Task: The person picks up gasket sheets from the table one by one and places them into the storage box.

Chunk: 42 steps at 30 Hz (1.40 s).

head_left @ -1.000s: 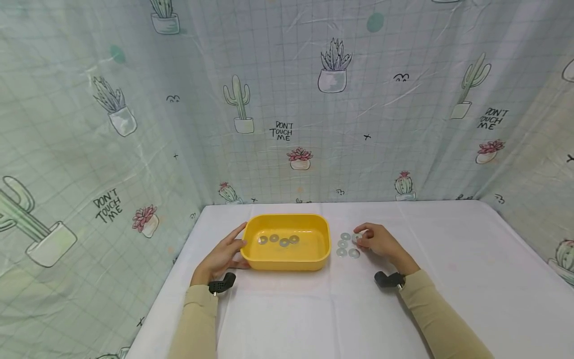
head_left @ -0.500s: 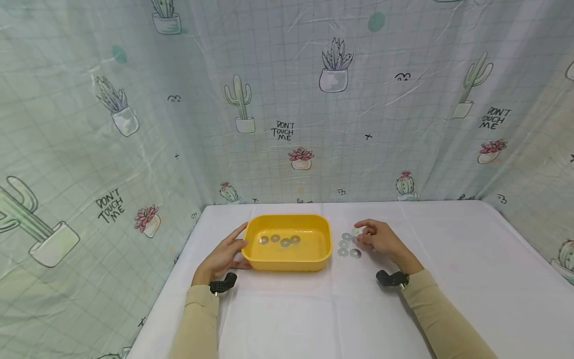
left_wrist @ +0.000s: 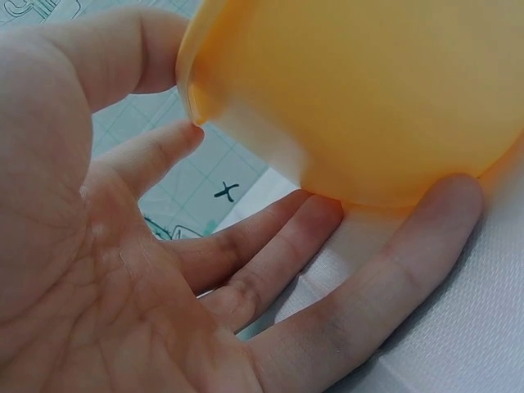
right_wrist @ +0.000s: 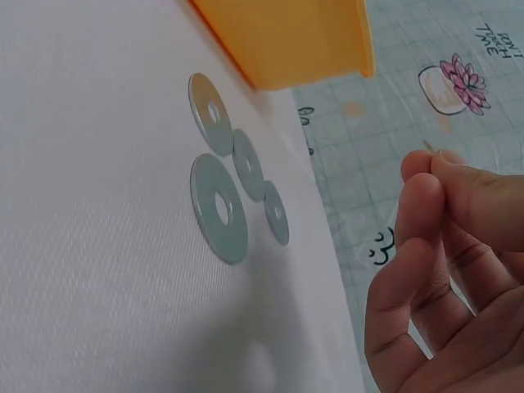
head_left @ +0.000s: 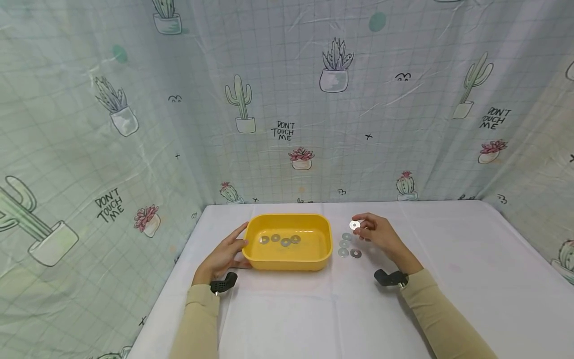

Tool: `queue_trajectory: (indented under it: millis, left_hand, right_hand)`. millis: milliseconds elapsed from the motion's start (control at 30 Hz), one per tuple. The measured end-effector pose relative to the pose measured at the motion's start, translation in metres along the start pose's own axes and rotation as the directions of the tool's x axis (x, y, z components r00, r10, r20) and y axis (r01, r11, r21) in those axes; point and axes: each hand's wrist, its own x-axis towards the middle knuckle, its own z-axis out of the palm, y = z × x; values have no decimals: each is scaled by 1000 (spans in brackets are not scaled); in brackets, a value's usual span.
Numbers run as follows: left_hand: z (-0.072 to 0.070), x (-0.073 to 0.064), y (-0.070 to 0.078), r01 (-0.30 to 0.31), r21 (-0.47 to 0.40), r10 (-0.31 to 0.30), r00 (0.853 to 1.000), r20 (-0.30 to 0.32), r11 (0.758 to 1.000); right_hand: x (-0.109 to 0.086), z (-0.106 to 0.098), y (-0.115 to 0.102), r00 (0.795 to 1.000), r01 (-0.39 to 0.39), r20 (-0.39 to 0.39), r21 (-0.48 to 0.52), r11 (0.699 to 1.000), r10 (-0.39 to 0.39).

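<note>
My left hand (head_left: 221,257) holds the left end of a yellow plastic tray (head_left: 287,266). The left wrist view shows the thumb at the rim and other fingertips against the lower side. Several flat metal washers (head_left: 282,244) lie inside the tray. To its right, my right hand (head_left: 380,235) pinches one washer (head_left: 352,226) between thumb and fingertips, raised over the table. In the right wrist view only a thin edge of it shows. Below that hand, several more washers (right_wrist: 210,231) lie flat in a close group on the cloth.
A white cloth covers the table (head_left: 287,314). Behind it and at the sides hangs a curtain (head_left: 269,164) with cactus prints. A black wrist camera (head_left: 223,283) sits on the left wrist, another black camera (head_left: 390,278) on the right.
My right hand has lifted one washer off the table group and moved it slightly away from me and to the left. The left hand and the tray have stayed in place.
</note>
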Motion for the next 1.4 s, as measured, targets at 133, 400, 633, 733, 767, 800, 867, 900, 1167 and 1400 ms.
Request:
queue_trajectory:
  millis: [133,400,633,733,767,800,867,900,1167,1400]
  left_hand:
    - [-1,0,0,-5,-2,5,1000,5,1000]
    - [0,-1,0,-6,-4,6,1000,3,1000]
    - [1,0,-1,-5,-11,5,1000,1,1000]
    - [1,1,-1,-1,-12,1,1000,-2,1000]
    - [1,1,-1,-1,-10,1,1000,-2,1000]
    - [0,1,-1,1,-11,-1,1000,-3,1000]
    - [0,1,-1,2,-13,-2,1000,-2,1000]
    - [0,1,0,2,-13,-2,1000,-2,1000]
    - [0,0,1,6,-18,-6,1000,-1,1000]
    - [0,1,0,4,-16,-4,1000,-3,1000]
  right_hand:
    - [-2,1,-4,1000,22,-5,8,1000,-22]
    - [-6,6,-13,999,37,-10,38,999,-37]
    - [-9,12,-23,999,42,2,54,998,-42]
    - [-11,15,-27,998,57,13,54,997,-58]
    - [-12,16,-29,998,61,13,55,997,-61]
    - [-12,17,-30,998,59,10,60,996,-60]
    - [-14,19,-32,997,69,13,65,995,-70]
    - [-14,20,-33,997,73,16,67,995,-75]
    - [-20,34,-43,997,61,50,76,995,-65]
    - [-22,47,-45,994,65,79,77,995,-71]
